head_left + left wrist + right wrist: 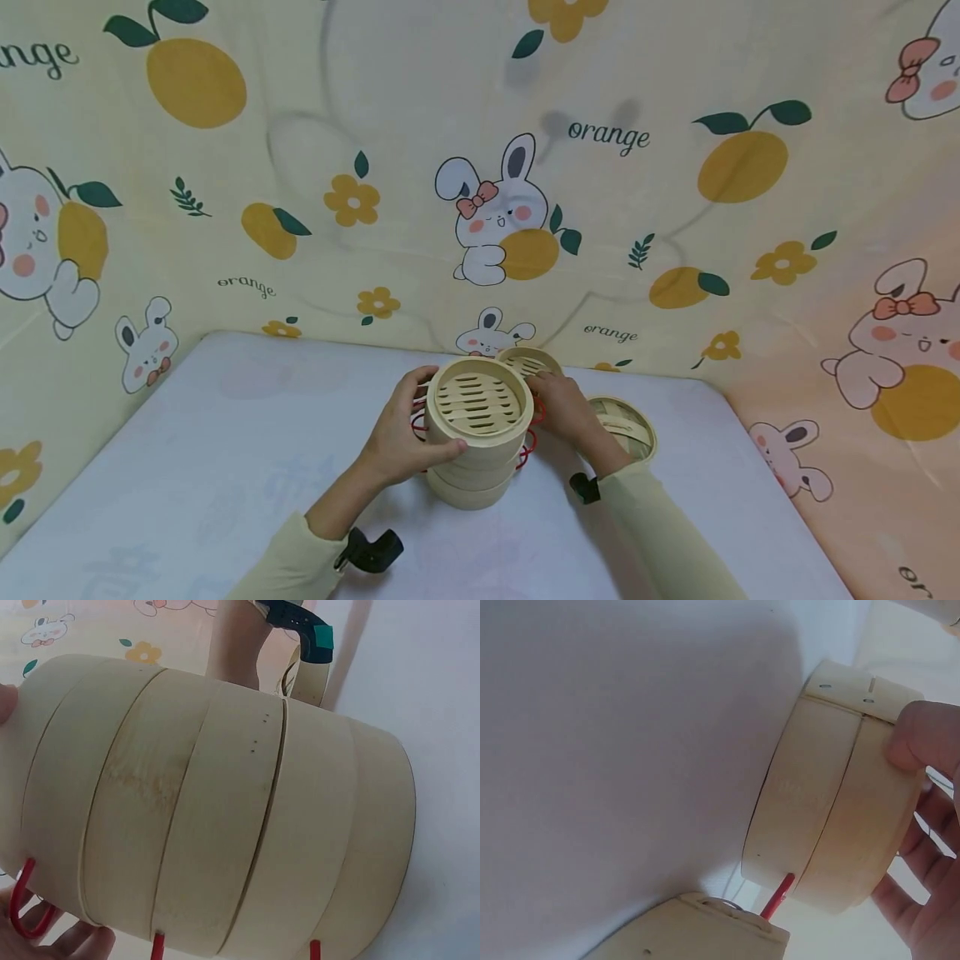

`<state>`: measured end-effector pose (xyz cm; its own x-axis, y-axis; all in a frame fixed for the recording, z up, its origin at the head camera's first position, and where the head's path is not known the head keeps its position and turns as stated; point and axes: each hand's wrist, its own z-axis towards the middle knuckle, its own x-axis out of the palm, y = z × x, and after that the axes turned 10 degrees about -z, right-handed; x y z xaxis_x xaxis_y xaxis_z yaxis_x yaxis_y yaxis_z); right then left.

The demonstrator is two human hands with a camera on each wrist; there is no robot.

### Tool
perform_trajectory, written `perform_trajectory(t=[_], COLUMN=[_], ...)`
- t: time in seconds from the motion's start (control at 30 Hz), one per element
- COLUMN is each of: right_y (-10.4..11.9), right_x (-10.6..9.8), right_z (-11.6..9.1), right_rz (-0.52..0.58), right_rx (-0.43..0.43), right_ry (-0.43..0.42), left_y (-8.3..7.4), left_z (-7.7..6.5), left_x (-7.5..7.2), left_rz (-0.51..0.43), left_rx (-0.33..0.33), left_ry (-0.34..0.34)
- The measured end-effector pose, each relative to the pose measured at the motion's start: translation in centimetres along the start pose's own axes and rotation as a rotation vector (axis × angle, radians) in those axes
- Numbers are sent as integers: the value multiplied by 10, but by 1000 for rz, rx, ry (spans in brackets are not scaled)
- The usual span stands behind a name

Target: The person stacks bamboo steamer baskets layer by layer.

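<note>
A stack of small bamboo steamer baskets (480, 467) stands on the table with a slatted floor showing on top. My left hand (401, 433) grips its upper left side, thumb in front and fingers around the back. In the left wrist view, the stacked baskets (187, 802) fill the middle, with red cord handles along one side. Just behind the stack, my right hand (564, 410) holds another slatted steamer basket (531, 360). The right wrist view shows the thumb on the near wall of that basket (832, 802) and the fingers on its far side.
A woven bamboo lid (626, 425) lies on the table right of the stack, beside my right forearm. The white table (247, 450) meets a patterned cloth backdrop (405, 100) just behind the baskets. Red cord loops (527, 450) stick out from the stack's right side.
</note>
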<state>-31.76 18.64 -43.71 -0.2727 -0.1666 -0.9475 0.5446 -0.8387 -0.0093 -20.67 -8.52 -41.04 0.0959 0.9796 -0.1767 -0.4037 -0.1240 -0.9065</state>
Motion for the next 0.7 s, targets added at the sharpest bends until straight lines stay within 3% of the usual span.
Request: perform_trajectory(t=[0.37, 0.7], right_y=[-1, -2], right_x=[0, -6], right_z=[-1, -2], right_rz=[-13, -34], right_rx=[13, 25], right_ry=[-5, -12], left_y=[0, 4], left_z=[-2, -2], left_x=[1, 3], left_rz=[33, 53], left_rx=[8, 60], left_ry=[-16, -3])
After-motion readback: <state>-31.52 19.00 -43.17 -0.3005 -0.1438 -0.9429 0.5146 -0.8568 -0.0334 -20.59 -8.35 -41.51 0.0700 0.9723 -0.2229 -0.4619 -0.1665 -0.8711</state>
